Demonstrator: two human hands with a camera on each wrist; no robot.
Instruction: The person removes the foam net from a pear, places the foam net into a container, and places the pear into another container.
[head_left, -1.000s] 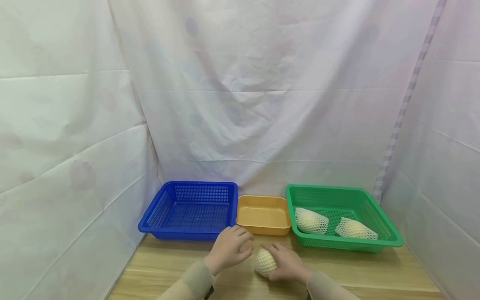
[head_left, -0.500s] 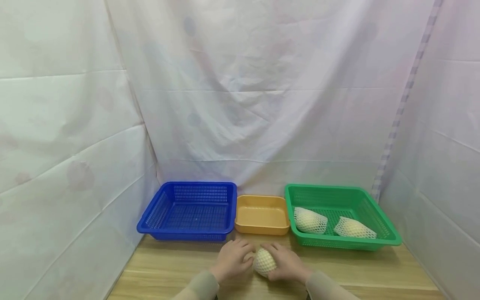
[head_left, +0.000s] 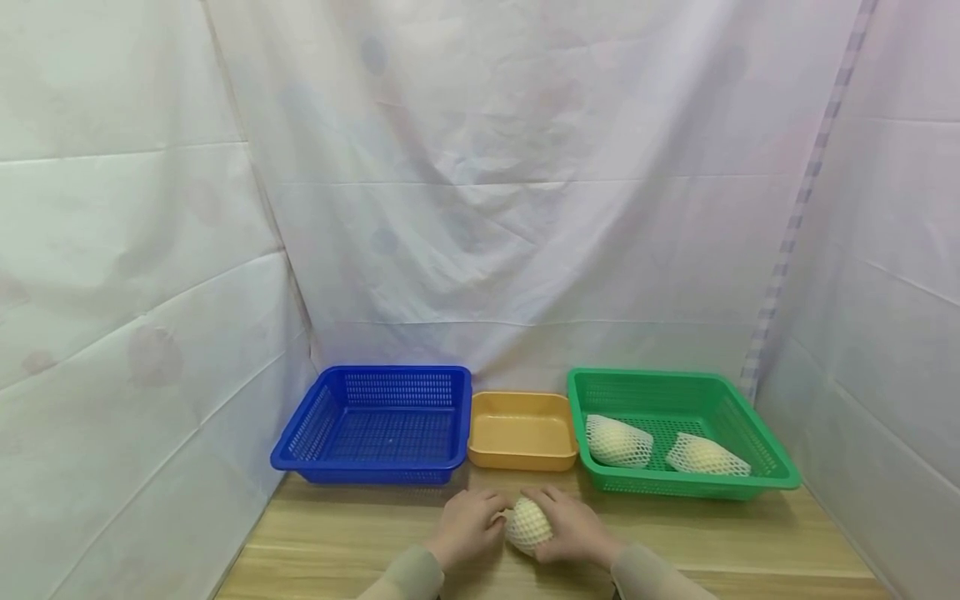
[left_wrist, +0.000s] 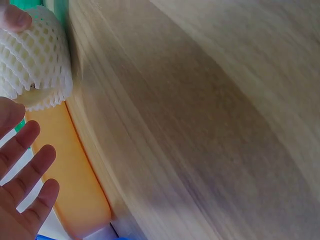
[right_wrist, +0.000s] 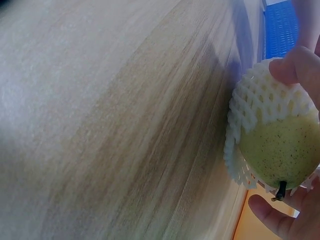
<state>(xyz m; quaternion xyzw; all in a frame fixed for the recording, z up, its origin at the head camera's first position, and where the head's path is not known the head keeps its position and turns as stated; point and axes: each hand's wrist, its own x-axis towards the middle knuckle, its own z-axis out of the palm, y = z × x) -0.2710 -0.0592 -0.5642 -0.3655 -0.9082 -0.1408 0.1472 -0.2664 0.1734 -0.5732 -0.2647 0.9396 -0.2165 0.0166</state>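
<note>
1. White sheets [head_left: 495, 217] all round, wood-grain bench [head_left: 330, 533] between them!
2. Along the back edge: blue basket [head_left: 371, 475] at the left corner, orange tray [head_left: 522, 461] mid-edge, green basket [head_left: 675, 487] towards the right corner, two netted fruits [head_left: 619, 443] inside.
3. Near side, centre: right hand [head_left: 576, 529] grips a pear [right_wrist: 282, 150] in its foam net [head_left: 527, 527], stem [right_wrist: 281, 190] poking out.
4. Left hand [head_left: 468, 523], fingers loosely parted, right beside it; touching or not, I can't tell!

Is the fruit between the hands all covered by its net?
No, the fruit has a bare speckled end and a dark stem outside the net.
</note>
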